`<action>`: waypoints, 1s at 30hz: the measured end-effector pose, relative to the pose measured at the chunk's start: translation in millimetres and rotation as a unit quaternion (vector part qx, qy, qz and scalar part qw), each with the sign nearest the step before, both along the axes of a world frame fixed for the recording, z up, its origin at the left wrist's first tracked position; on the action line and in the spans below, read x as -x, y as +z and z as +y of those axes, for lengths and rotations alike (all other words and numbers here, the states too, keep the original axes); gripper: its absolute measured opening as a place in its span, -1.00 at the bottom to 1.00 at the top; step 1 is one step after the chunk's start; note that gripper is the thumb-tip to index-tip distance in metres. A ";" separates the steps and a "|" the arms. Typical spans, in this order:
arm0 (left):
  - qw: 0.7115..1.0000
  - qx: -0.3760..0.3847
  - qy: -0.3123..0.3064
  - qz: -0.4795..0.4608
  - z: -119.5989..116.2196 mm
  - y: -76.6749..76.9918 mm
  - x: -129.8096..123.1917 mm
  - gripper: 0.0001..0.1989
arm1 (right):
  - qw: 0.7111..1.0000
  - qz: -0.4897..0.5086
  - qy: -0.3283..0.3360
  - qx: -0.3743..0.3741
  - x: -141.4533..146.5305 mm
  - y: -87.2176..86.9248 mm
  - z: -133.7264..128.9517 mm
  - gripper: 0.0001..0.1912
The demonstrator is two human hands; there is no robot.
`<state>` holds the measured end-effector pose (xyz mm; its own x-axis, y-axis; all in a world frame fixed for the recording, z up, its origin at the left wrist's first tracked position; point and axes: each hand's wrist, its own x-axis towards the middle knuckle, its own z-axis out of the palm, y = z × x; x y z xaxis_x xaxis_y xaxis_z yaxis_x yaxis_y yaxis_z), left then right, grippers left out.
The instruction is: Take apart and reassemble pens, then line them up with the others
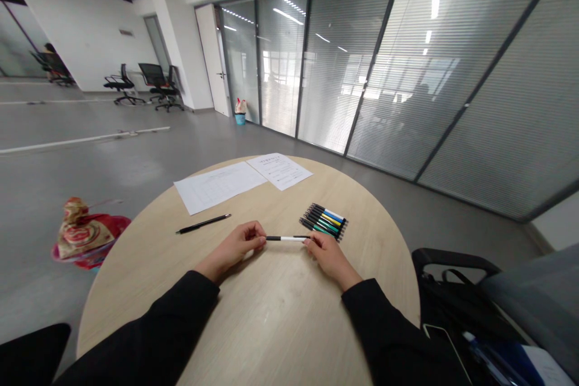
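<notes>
- The left hand [239, 245] pinches the black end of a black-and-white pen [289, 239] between thumb and fingers.
- The right hand [326, 255] pinches the pen's other end in the same way, its fingertips covering the tip.
- The pen lies level between the two hands, crosswise in front of the person; whether it touches the table [271, 325] or is just lifted, I cannot tell.
- The step in hand looks like steadying or handling this one pen by both ends. Any next move seems to call for one hand to ease its pinch while the other keeps the barrel in line.
- Just beyond the right hand lies a row of pens [323, 219], side by side, with white, blue, yellow and green barrels. It sits so near that the knuckles could nudge it; contact is unclear.
- A black pen [203, 224] lies alone beyond the left hand, clear of the fingers.
- Farther out, two printed sheets, a left sheet [219, 186] and a right sheet [280, 170], lie near the far edge, out of the way.
- On the floor to the left is a red-and-gold bag [85, 232]; beyond the table run glass partitions [339, 66] with blinds.
</notes>
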<state>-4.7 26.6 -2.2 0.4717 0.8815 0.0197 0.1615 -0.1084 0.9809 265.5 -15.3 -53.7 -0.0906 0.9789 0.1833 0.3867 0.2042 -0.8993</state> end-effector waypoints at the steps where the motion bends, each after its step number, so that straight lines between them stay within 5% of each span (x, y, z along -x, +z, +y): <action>1: 1.000 0.002 -0.003 -0.005 -0.4 0.4 -0.2 -0.75 | 1.000 0.001 -0.002 0.001 -0.1 -0.2 0.0 -0.71; 30: 0.999 0.047 0.010 0.013 -7.1 -3.3 -1.0 -0.75 | 0.998 -0.055 0.028 -0.026 -3.4 2.7 0.8 -0.76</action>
